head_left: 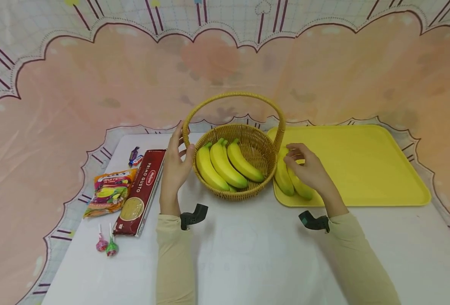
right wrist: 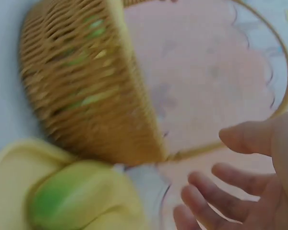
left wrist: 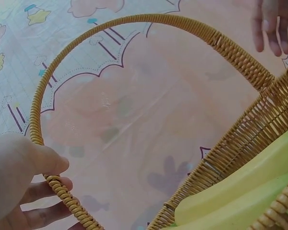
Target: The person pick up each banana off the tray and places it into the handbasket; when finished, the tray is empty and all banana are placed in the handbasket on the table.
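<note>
A wicker basket [head_left: 237, 195] with a tall arched handle [head_left: 234, 94] stands near the table's back, with several yellow bananas [head_left: 225, 167] inside. My left hand [head_left: 178, 163] holds the left side of the handle. In the left wrist view, the thumb lies across the front of the handle and the fingers [left wrist: 48, 189] pass behind it. Over the left end of the yellow tray [head_left: 362, 165], my right hand [head_left: 308, 169] hovers above more bananas [head_left: 284, 180]. Its fingers are relaxed and spread, with nothing between them in the right wrist view [right wrist: 245, 191].
Left of the basket lie a red spaghetti pack [head_left: 141, 190], an orange candy bag [head_left: 110, 192] and small wrapped sweets [head_left: 134, 156]. Two lollipops [head_left: 111, 248] lie nearer the front. A patterned cloth [head_left: 228, 63] hangs behind the white table [head_left: 247, 250].
</note>
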Motion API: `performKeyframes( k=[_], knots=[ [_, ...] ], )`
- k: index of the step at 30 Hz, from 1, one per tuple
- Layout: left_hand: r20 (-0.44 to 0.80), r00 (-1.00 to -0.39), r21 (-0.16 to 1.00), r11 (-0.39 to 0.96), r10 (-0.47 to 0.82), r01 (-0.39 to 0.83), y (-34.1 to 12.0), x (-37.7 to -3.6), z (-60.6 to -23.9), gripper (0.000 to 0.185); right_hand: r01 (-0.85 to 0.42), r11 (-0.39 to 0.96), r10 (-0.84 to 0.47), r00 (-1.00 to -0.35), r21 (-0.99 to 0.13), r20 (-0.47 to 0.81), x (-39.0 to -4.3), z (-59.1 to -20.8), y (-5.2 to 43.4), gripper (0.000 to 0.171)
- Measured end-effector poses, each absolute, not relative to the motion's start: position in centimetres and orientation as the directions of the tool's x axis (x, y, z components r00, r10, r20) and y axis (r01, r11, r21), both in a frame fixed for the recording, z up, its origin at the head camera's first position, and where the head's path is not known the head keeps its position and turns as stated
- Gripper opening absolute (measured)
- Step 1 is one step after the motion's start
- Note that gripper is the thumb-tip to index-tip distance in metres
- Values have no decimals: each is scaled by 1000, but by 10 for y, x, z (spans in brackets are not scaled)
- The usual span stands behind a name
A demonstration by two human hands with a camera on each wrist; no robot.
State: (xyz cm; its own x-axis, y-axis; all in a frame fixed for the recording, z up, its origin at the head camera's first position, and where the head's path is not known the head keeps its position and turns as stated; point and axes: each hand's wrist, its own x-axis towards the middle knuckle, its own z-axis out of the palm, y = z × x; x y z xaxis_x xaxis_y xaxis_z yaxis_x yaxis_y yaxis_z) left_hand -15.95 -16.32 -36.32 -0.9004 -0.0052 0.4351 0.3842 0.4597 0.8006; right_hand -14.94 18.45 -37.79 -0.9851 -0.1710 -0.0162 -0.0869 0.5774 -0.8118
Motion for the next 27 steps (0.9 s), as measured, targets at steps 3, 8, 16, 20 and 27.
performKeyframes(
  k=[3,8,16,20,27],
  knots=[
    [443,-896,796,462,-3,392,-164,-160,-364,61,-44,590,-117,-993,-806,-31,-148,-392,195,57],
    [437,-899,796,469,-8,383,-165,-159,-365,62,29,622,-91,-990,-782,-110,-151,-416,204,67],
    [444,-896,787,481,-8,386,-164,-160,-366,61,102,679,-67,-978,-727,-200,-154,-433,209,77],
    [447,-894,789,474,-5,392,-164,-160,-366,61,121,691,-76,-968,-713,-238,-153,-434,213,80],
    [438,-899,795,469,-3,385,-165,-160,-366,60,121,668,-87,-967,-734,-239,-141,-435,220,79]
  ],
)
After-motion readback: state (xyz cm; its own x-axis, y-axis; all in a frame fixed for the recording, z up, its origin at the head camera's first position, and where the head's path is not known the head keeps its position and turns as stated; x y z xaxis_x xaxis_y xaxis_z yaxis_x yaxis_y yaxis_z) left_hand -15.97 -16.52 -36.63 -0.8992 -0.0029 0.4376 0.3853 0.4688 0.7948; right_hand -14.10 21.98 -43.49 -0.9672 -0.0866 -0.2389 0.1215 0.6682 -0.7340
